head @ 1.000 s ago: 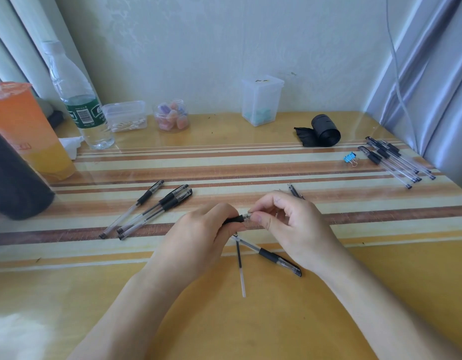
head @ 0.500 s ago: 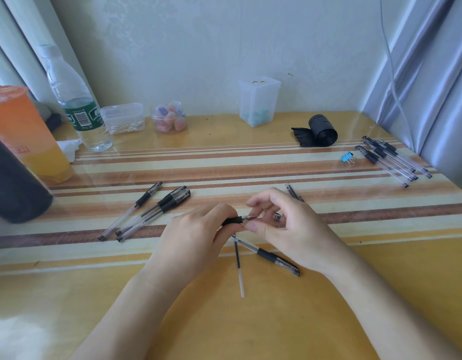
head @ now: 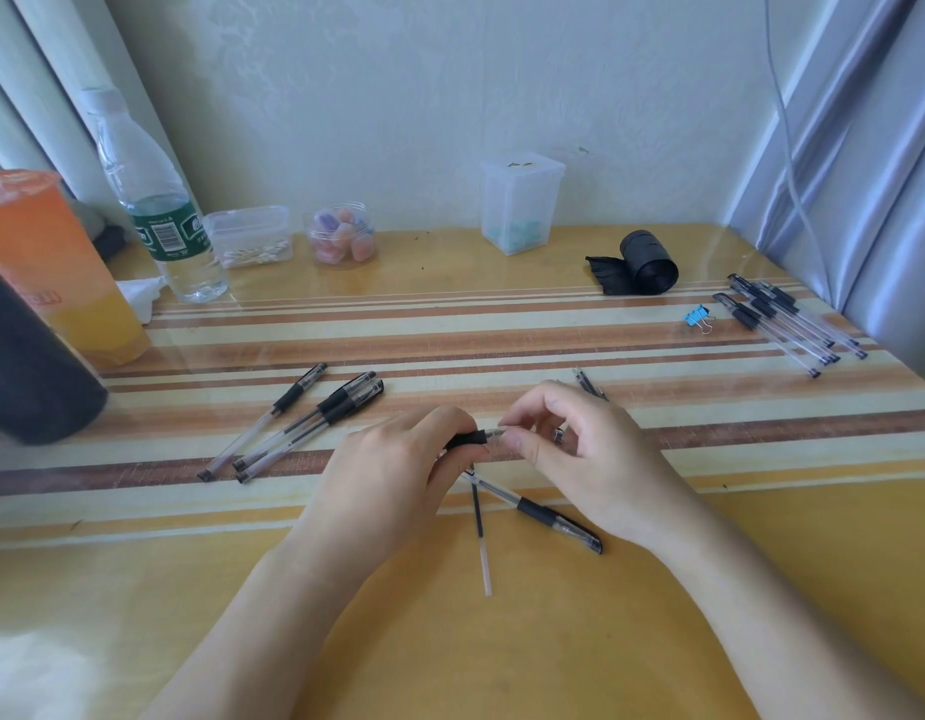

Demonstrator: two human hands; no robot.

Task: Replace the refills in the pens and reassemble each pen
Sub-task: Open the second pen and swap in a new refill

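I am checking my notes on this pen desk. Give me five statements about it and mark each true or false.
1. Both hands hold one pen between them. True: the left hand grips the black grip of the held pen, and the right hand pinches its tip end.
2. The blue binder clip lies beside the pens at the far right. True.
3. The loose refill stands in the clear box. False: it lies flat on the table, near the hands.
4. The water bottle lies on its side. False: it stands upright.
5. Three pens lie to the left of the hands. True.
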